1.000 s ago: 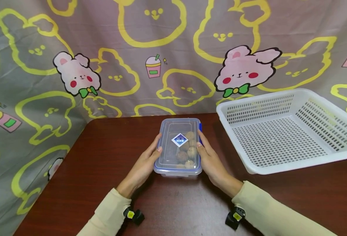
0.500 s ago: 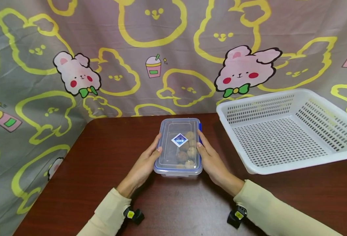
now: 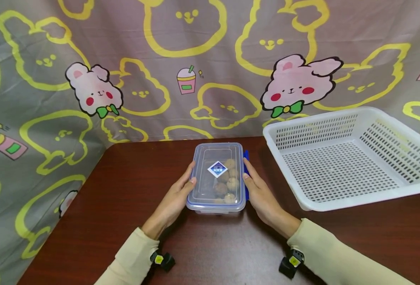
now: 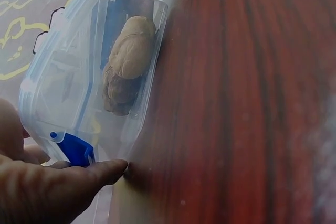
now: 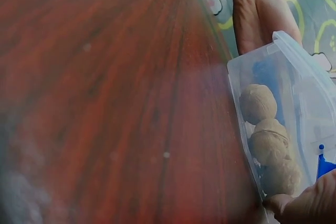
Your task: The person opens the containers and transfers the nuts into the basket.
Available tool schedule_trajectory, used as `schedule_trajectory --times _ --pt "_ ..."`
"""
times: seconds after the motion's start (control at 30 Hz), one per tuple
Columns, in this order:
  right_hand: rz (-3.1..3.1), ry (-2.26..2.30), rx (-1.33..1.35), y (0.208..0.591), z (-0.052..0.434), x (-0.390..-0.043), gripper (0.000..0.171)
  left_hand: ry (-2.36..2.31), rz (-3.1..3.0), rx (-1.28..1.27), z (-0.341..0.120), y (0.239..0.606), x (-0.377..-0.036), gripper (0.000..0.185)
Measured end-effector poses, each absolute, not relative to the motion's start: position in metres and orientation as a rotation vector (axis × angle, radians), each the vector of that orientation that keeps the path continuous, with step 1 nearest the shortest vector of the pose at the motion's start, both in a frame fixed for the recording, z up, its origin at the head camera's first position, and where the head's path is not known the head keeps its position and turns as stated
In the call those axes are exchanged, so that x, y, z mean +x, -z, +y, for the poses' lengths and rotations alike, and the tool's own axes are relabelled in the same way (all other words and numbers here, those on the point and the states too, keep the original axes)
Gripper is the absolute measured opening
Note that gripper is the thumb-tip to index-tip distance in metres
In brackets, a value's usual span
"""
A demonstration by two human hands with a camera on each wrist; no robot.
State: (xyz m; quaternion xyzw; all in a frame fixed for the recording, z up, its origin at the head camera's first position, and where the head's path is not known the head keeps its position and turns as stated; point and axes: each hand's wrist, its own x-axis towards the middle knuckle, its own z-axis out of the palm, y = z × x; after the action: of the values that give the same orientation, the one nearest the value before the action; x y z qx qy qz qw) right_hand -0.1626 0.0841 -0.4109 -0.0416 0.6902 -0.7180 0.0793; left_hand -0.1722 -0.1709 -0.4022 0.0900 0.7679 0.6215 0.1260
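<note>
Right-side blue clasp [image 3: 246, 174] now out, "HXB" label [image 3: 218, 169].

Clear plastic box [image 3: 216, 180] with blue-rimmed lid, rectangular, lid on, sits flat on the counter [image 3: 124, 206] near the middle of its back edge, long side running front to back. White-blue diamond sticker on the lid. Walnuts [image 3: 228, 182] inside, piled toward the right and front. Right-side blue latch [image 3: 246, 174] sticks out, flipped open. Left-side latch [image 4: 76, 148] blue, state unclear.
</note>
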Motion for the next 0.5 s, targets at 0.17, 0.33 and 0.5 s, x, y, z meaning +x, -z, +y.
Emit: schedule_trajectory --times 0.17,0.33,0.5 --pt "2.148 2.113 -0.070 0.4076 0.0862 -0.1625 0.057 -1.827 2.240 0.243 -0.1696 0.4027 -0.1717 0.060" --pt "2.279 2.008 0.010 0.4045 0.0891 -0.1614 0.057 -1.823 2.274 0.228 -0.1688 0.4022 -0.1705 0.060" --pt "2.304 2.015 0.032 0.4020 0.0899 -0.1597 0.056 -1.808 2.331 0.192 -0.1670 0.4002 -0.1683 0.060"
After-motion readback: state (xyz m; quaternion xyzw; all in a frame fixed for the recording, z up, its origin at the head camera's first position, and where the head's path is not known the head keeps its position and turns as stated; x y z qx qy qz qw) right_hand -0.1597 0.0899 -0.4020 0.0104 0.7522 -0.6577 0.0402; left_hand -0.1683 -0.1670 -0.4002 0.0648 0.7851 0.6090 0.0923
